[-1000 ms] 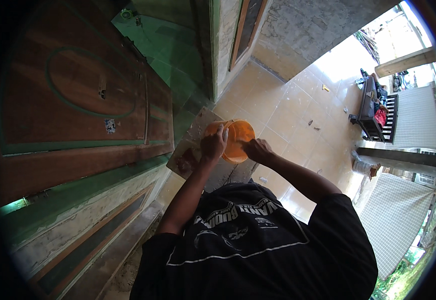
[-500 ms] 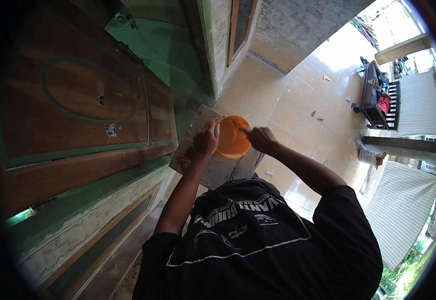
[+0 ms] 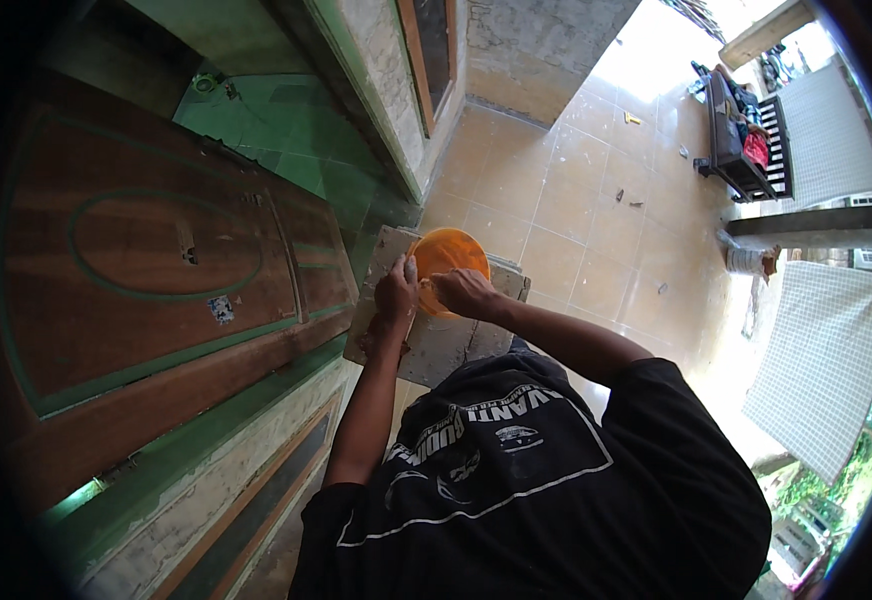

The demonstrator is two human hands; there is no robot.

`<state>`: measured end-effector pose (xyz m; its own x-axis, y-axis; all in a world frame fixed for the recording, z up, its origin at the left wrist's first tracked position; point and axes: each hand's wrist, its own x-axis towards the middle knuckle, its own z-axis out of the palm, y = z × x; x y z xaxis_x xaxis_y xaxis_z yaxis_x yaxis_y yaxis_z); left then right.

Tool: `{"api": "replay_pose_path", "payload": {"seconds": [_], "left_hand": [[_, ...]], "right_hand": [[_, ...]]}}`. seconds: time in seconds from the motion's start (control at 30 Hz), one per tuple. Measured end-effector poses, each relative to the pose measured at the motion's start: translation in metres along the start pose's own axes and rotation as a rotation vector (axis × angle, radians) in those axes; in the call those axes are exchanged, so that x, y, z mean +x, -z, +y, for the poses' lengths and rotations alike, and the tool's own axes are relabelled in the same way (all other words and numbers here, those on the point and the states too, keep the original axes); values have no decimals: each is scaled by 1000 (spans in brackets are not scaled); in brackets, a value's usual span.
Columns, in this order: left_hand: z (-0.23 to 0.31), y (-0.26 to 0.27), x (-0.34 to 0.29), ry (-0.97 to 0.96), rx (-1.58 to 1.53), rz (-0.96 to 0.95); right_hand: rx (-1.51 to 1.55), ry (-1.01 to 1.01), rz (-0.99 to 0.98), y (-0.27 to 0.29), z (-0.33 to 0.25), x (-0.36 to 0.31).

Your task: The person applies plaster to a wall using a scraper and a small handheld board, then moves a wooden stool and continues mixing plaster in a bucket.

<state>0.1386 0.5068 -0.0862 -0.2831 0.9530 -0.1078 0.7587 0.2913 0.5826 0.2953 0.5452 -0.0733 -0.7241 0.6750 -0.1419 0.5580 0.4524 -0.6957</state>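
An orange bucket (image 3: 448, 248) stands on a worn grey board (image 3: 446, 350) in front of me, with an orange layer smeared over its inside. My left hand (image 3: 397, 292) is closed on the bucket's left rim, thumb up along the edge. Over the bucket's near half, my right hand (image 3: 464, 293) is closed in a grip. Whatever it holds is hidden by the fingers and too small to name. Both hands are close together, the right one partly covering the bucket's opening.
A brown door with green trim (image 3: 156, 250) lies to my left. Pale floor tiles (image 3: 526, 170) stretch ahead and right, with a yellow object (image 3: 633, 118) and small scraps on them. A dark bench (image 3: 741, 140) holding cloths and a post (image 3: 816, 221) stand at the right.
My right hand has moved left from the bucket's right rim, over the opening and closer to my left hand. The left hand stays on the rim. The whole view has shifted slightly.
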Motion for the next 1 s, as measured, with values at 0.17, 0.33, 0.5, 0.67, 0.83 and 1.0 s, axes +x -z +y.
{"api": "replay_pose_path", "payload": {"seconds": [0.17, 0.33, 0.5, 0.67, 0.83, 1.0], "left_hand": [[2, 10, -4, 34, -18, -47], [-2, 6, -1, -141, -68, 2], [-18, 5, 5, -65, -10, -12], [-20, 4, 0, -70, 16, 8], [-3, 10, 1, -158, 55, -32], [2, 19, 4, -43, 138, -145]], "right_hand": [[15, -157, 137, 9, 12, 11], [55, -88, 196, -19, 12, 21], [-23, 30, -216, 1, 0, -2], [-291, 298, -185, 32, 35, -7], [-434, 137, -101, 29, 21, 22], [-447, -33, -178, 30, 15, 13]]}}
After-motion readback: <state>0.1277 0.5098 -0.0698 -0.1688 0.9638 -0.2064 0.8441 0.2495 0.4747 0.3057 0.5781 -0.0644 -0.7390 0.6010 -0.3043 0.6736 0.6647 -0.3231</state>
